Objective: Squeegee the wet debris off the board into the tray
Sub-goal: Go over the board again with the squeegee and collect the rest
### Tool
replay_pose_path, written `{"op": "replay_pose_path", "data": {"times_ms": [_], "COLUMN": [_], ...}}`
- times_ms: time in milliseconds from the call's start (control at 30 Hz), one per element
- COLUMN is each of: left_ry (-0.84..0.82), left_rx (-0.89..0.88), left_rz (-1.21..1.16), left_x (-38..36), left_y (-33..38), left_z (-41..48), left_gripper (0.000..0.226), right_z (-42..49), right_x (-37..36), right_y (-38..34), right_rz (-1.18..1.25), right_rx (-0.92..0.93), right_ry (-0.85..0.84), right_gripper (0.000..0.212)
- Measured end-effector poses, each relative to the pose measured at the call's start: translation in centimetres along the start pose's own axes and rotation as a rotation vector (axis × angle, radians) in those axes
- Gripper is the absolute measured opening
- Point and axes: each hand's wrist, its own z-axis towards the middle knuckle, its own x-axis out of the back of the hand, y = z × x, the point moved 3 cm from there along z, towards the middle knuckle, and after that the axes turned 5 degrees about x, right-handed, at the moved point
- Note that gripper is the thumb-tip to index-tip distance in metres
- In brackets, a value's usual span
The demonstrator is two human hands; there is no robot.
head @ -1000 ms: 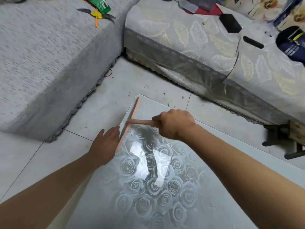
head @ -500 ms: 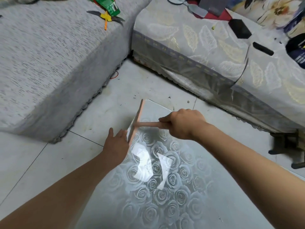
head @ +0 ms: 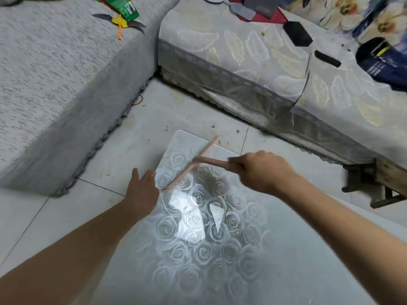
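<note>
Pink plastic T-shaped squeegee (head: 197, 161) is located over the far left corner of the glossy grey rose-patterned board (head: 275, 260). Its blade runs diagonally, the near end just beside the board's left edge and the far end close to the board's far edge. The blade is blurred, so contact with the surface cannot be confirmed.

Right hand (head: 262, 170) grips the squeegee's handle, fingers curled round it, knuckles up. The forearm crosses the board from the lower right.

Left hand (head: 142, 190) lies flat at the board's left edge, fingers straight and together, pointing away from the person. Fingertips sit just beside the near end of the blade. It holds nothing.

The board lies on a pale tiled floor (head: 132, 150). A bright reflection shows on its middle. Any debris on the board itself cannot be made out. Small dark specks (head: 212, 127) lie on the tiles just beyond the board's far corner.

Surroundings: a grey fabric-covered cushion block (head: 55, 84) stands to the left, carrying yellow-handled pliers (head: 120, 20) and a green packet (head: 123, 6). A leaf-patterned cover (head: 242, 62) drapes the furniture at the far right. 1 dark wooden stool (head: 385, 183) stands at the right edge.
</note>
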Motion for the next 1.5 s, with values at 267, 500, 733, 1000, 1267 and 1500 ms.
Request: {"op": "replay_pose_path", "data": {"times_ms": [267, 500, 733, 1000, 1267, 1500], "left_ry": [0.0, -0.013, -0.008, 0.016, 0.131, 0.072], "left_rx": [0.014, 0.027, 0.007, 0.003, 0.371, 0.396], "left_rz": [0.066, 0.031, 0.01, -0.015, -1.156, -1.417], "left_x": [-0.3, 0.1, -0.5, -0.9, -1.8, -4.3], "left_y": [0.3, 0.5, 0.1, 0.1, -2.6, -3.8], "left_z": [0.1, 0.3, 0.9, 1.0, 0.8, 1.7], "left_gripper": [0.05, 0.049, 0.053, 0.049, 0.044, 0.054], "right_z": [-5.6, -5.8, 0.0, -6.5, 2.6, 0.1], "right_x": [-6.4, -1.5, -3.1, -3.3, -1.8, -3.2], "right_y": [2.5, 4.5, -3.5, 3.4, -5.1, -1.0], "right_rz": [0.126, -0.066, 0.048, -0.078, 0.049, 0.14], "right_rx": [-0.14, -0.145, 0.141, -0.042, 0.232, 0.045], "right_ry": [-0.084, -0.068, -0.009, 0.012, 0.008, -0.022], "right_gripper": [0.041, 0.036, 0.036, 0.04, 0.038, 0.04]}}
